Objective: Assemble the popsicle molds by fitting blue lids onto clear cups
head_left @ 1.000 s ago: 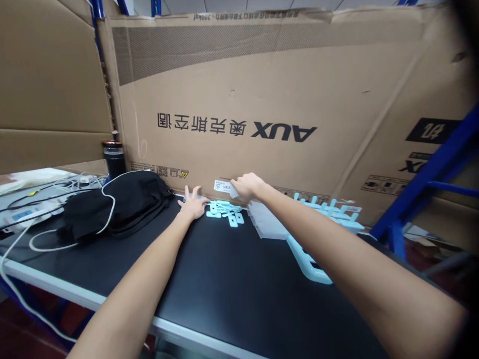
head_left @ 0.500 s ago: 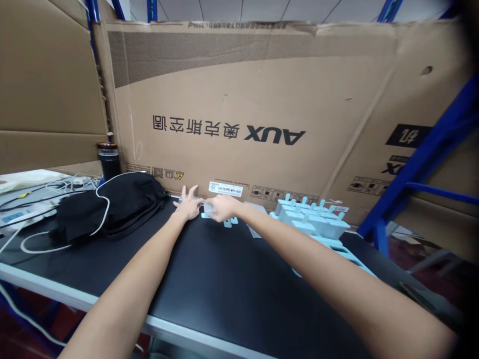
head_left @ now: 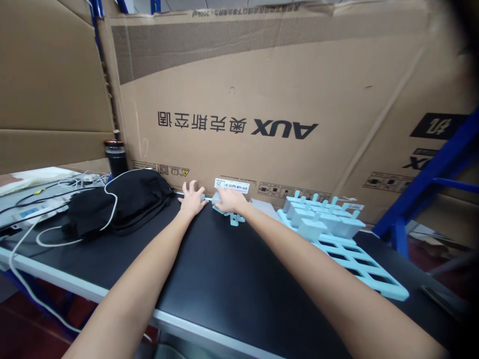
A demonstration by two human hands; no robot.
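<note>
At the table's far edge, against the cardboard, my left hand [head_left: 192, 199] has its fingers bent and somewhat apart. It is closed over a small pale piece, mostly hidden, whose edge shows by the thumb. Just right of it, my right hand [head_left: 229, 200] pinches a translucent plastic piece [head_left: 216, 198]. Below that hand lie several light blue ice-pop sticks [head_left: 234, 219], partly covered by it. Farther right stands a light blue ice-pop mould rack [head_left: 389, 289], with several stick-topped moulds [head_left: 312, 228] in its back part and open slots in front. My right forearm passes before the rack.
A translucent sheet or box [head_left: 264, 207] lies between my right hand and the rack. On the left are a black bag [head_left: 123, 199], white cables [head_left: 48, 242] and a dark bottle [head_left: 116, 158]. A large cardboard panel [head_left: 224, 80] walls the back; a blue post [head_left: 430, 184] stands right.
The view has shifted, revealing more of the rack. My left fingers, spread before, are now more bent. My right hand stays pinched beside it on the translucent piece.
</note>
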